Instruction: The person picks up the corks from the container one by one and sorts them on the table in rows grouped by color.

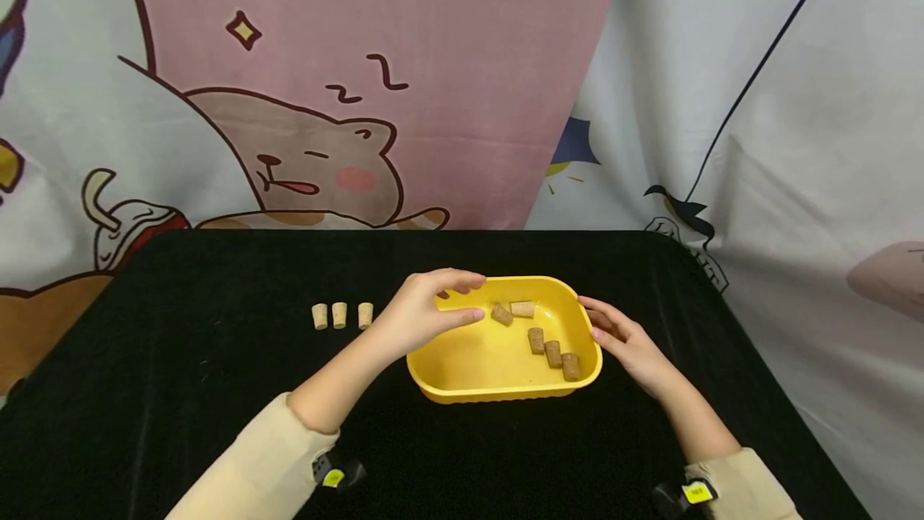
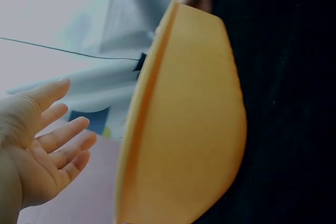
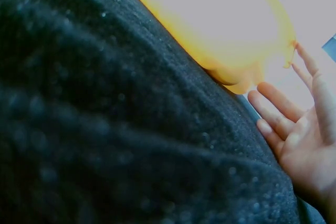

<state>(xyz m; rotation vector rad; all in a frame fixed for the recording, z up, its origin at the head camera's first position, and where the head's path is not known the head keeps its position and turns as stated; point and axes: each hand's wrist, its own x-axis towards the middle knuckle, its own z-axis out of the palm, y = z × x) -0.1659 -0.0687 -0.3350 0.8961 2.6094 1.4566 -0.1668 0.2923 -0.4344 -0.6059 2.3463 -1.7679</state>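
A yellow plastic basin (image 1: 469, 379) sits on the black cloth, with several tapered corks inside. Three darker corks stand in a slanting row at its right, the middle one a cork (image 1: 553, 354); a pale cork (image 1: 522, 309) and a brown cork (image 1: 501, 314) lie near the back wall. My left hand (image 1: 426, 313) hovers over the basin's left side, thumb and fingers apart with nothing between them. At the right end, my right hand (image 1: 631, 350) touches the rim with thumb and forefinger, its other fingers loosely extended beside the outer wall in the right wrist view.
Three pale corks, among them a middle cork (image 1: 339, 315), stand in a row on the cloth left of the basin. The black-covered table (image 1: 180, 392) reaches back to a printed curtain (image 1: 462, 87) with a sleeping bear.
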